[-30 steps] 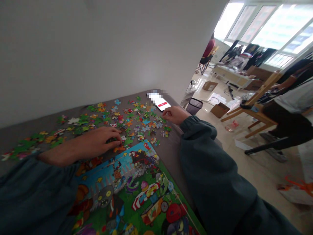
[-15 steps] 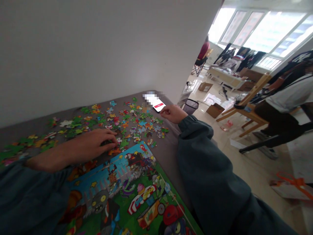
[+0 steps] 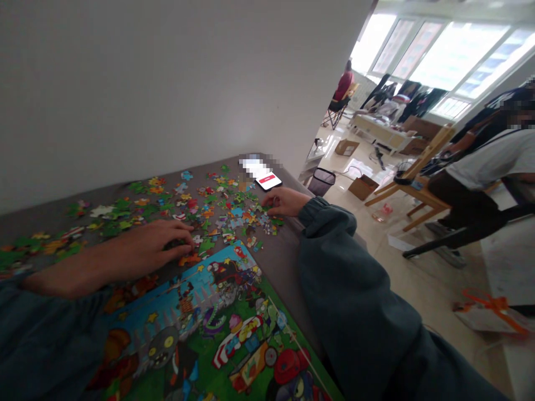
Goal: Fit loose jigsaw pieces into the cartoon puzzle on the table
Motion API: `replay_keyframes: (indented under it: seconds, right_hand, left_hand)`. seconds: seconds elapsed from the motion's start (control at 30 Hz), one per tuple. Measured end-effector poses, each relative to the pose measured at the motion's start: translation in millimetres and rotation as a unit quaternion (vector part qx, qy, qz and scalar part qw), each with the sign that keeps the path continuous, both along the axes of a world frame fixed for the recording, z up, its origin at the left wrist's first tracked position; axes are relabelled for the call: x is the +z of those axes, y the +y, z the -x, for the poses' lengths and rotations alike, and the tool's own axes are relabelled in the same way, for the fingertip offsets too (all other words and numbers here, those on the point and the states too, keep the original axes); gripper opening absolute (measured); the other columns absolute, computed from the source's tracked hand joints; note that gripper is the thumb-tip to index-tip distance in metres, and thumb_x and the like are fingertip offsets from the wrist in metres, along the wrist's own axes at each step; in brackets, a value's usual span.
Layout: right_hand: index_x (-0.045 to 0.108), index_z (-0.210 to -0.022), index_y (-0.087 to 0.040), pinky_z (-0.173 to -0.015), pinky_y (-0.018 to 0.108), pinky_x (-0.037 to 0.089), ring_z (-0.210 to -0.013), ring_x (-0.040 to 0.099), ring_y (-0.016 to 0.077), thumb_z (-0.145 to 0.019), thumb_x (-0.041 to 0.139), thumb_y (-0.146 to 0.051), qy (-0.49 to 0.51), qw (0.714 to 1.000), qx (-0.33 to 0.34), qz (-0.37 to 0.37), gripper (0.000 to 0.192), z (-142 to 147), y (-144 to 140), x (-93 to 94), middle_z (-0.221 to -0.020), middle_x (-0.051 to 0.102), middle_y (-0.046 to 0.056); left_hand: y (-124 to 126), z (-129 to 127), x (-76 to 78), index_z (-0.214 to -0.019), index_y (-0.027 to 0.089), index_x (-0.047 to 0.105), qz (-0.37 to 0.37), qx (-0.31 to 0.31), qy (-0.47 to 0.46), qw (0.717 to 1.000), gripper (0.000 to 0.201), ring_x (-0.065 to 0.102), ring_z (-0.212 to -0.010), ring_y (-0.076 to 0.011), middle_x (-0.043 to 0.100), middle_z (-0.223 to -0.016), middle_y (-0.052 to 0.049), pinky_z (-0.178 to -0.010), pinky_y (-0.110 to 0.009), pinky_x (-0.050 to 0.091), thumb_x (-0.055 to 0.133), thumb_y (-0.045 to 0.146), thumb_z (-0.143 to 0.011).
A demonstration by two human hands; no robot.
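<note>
My left hand (image 3: 156, 245) rests palm down over loose jigsaw pieces (image 3: 121, 214), at the top edge of a colourful cartoon puzzle board (image 3: 234, 334). Its fingers bend loosely, thumb apart from them, and no piece shows in its grasp. My right hand (image 3: 288, 201) is by the right end of the scattered pieces, just below a lit phone (image 3: 267, 179). Thumb and forefinger curve with a gap between them, and nothing can be seen held. The phone lies flat on the grey cloth, apart from the hand.
A pale wall (image 3: 167, 83) rises behind the grey-covered table (image 3: 278, 256). To the right, beyond the table, are a dark mesh bin (image 3: 321, 181), a wooden chair (image 3: 426, 186), cardboard boxes (image 3: 363, 187) and a seated person in a white top (image 3: 489, 161).
My right hand has moved from the phone's lower edge down toward the puzzle pieces, its fingers spreading a little. My left hand stays in place; the view has shifted slightly.
</note>
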State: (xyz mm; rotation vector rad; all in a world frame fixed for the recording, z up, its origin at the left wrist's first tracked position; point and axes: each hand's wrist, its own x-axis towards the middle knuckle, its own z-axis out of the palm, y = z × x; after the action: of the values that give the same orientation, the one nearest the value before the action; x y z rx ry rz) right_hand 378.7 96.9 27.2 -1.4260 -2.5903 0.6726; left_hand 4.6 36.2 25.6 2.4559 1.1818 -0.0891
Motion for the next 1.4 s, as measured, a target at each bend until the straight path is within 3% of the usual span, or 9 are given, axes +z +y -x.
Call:
replay_keyframes:
  seconds: [0.1,0.2,0.47,0.67,0.93,1.03,1.23,1.4]
  right_hand:
    - [0.076,-0.106,-0.012,-0.072,0.025,0.045,-0.076,0.061,0.0132,-0.087,0.078,-0.018,-0.001,0.999,-0.046,0.004,0.019,-2,1,0.1,-0.093,0.074,0.005]
    - [0.076,-0.099,-0.013,-0.07,0.026,0.045,-0.074,0.062,0.0136,-0.089,0.078,-0.021,-0.013,0.996,-0.09,0.003,0.013,-6,2,-0.4,-0.087,0.074,0.005]
    - [0.078,-0.095,-0.015,-0.073,0.027,0.045,-0.076,0.064,0.0141,-0.093,0.069,-0.016,-0.013,0.993,-0.106,-0.042,0.009,-7,5,-3.0,-0.087,0.077,0.005]
    - [0.077,-0.098,-0.013,-0.073,0.027,0.043,-0.077,0.061,0.0135,-0.096,0.068,-0.018,-0.015,0.993,-0.098,-0.062,0.011,-5,3,-0.7,-0.09,0.076,0.006]
    - [0.075,-0.094,-0.016,-0.075,0.027,0.041,-0.077,0.059,0.0139,-0.095,0.069,-0.019,-0.008,0.993,-0.099,-0.064,0.007,-3,6,-4.7,-0.088,0.074,0.004]
    - [0.075,-0.094,-0.016,-0.075,0.027,0.042,-0.079,0.06,0.0144,-0.096,0.068,-0.019,-0.015,0.992,-0.107,-0.065,0.008,-1,7,-6.2,-0.091,0.074,0.005]
    - [0.073,-0.09,-0.016,-0.075,0.027,0.042,-0.081,0.061,0.0155,-0.095,0.068,-0.016,-0.024,0.991,-0.117,-0.053,0.007,2,3,-4.3,-0.091,0.074,0.006]
    - [0.074,-0.092,-0.016,-0.075,0.027,0.043,-0.081,0.062,0.0152,-0.096,0.068,-0.015,-0.027,0.991,-0.119,-0.047,0.006,4,1,-2.4,-0.09,0.074,0.005]
  left_hand:
    - [-4,-2,4.5,-0.094,0.026,0.079,0.003,-0.003,-0.005,1.0,0.045,0.064,-0.133,-0.0314,0.075,-0.132,-0.01,-0.115,-0.052,0.045,0.045,0.056,-0.097]
    - [-5,-2,5.5,-0.094,0.026,0.079,0.001,-0.003,0.001,1.0,0.045,0.063,-0.134,-0.0315,0.076,-0.131,-0.011,-0.116,-0.051,0.045,0.044,0.055,-0.097]
    - [3,1,-3.3,-0.096,0.022,0.079,-0.003,-0.01,0.02,1.0,0.07,0.061,-0.132,-0.0296,0.075,-0.127,0.008,-0.108,-0.048,0.046,0.029,0.072,-0.089]
    - [-4,-3,6.1,-0.095,0.025,0.079,0.004,-0.005,0.013,1.0,0.049,0.062,-0.134,-0.0311,0.075,-0.134,-0.011,-0.114,-0.051,0.045,0.041,0.055,-0.098]
    - [-6,-4,7.6,-0.096,0.026,0.079,0.001,-0.005,0.008,1.0,0.043,0.062,-0.135,-0.0307,0.075,-0.134,-0.01,-0.116,-0.051,0.045,0.044,0.052,-0.098]
    - [-4,-3,4.8,-0.096,0.024,0.08,-0.005,-0.004,0.006,1.0,0.051,0.063,-0.135,-0.0308,0.076,-0.135,-0.007,-0.114,-0.051,0.047,0.041,0.056,-0.097]
    - [2,0,-3.9,-0.093,0.022,0.079,-0.018,-0.003,-0.01,1.0,0.075,0.066,-0.127,-0.0277,0.078,-0.122,0.011,-0.104,-0.049,0.048,0.027,0.077,-0.089]
    - [-3,-2,1.0,-0.097,0.022,0.08,-0.019,-0.007,-0.001,1.0,0.07,0.066,-0.128,-0.0274,0.077,-0.128,0.004,-0.107,-0.047,0.049,0.032,0.072,-0.093]
